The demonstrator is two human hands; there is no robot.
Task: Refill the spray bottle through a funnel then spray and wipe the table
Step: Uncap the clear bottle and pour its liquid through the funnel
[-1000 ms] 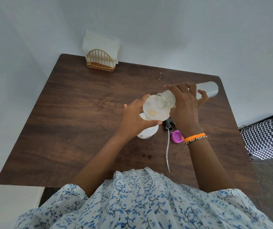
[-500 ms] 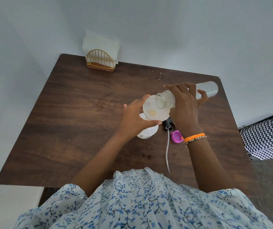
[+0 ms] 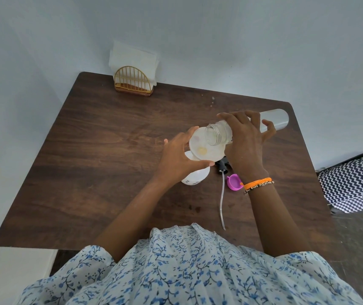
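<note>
Tipping a clear plastic refill bottle [image 3: 273, 119], her right hand [image 3: 245, 144] clamped its fingers round it; left hand [image 3: 176, 159] fingers gripped the white funnel [image 3: 207, 146], presumably preventing spills.

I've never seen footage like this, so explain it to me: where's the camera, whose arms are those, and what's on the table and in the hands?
There is no machine here. A camera worn on a person's head looks down at their two bare hands. The right hand holds a clear bottle tipped over a white funnel. The left hand steadies the funnel on a white spray bottle. On the brown table lie the spray head with its tube, a pink cap and, far back, a gold napkin holder.
</note>
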